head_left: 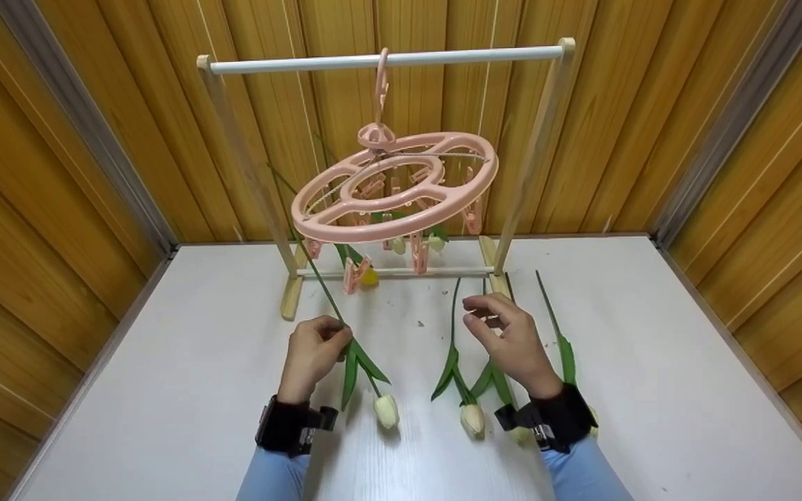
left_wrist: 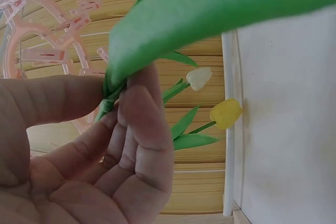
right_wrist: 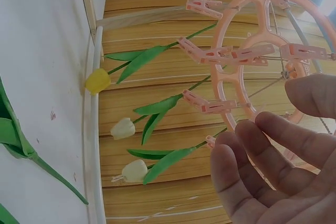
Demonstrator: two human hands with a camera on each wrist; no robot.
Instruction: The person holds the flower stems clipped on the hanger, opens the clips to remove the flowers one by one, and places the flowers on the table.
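Observation:
My left hand pinches the stem of a white artificial tulip where its leaves begin; the flower points down toward me and the stem slants up to the left. In the left wrist view a green leaf of it crosses the front. My right hand hovers over other tulips with fingers loosely bent and nothing between them. Before both hands hangs a round pink clip hanger with clothespins. In the right wrist view, a yellow tulip and two white tulips hang upside down from its clips.
A wooden stand with a white top bar carries the hanger. Several tulips lie on the white table at the right, among them a whitish one and one farther right with a green leaf. Wood-patterned walls enclose the table.

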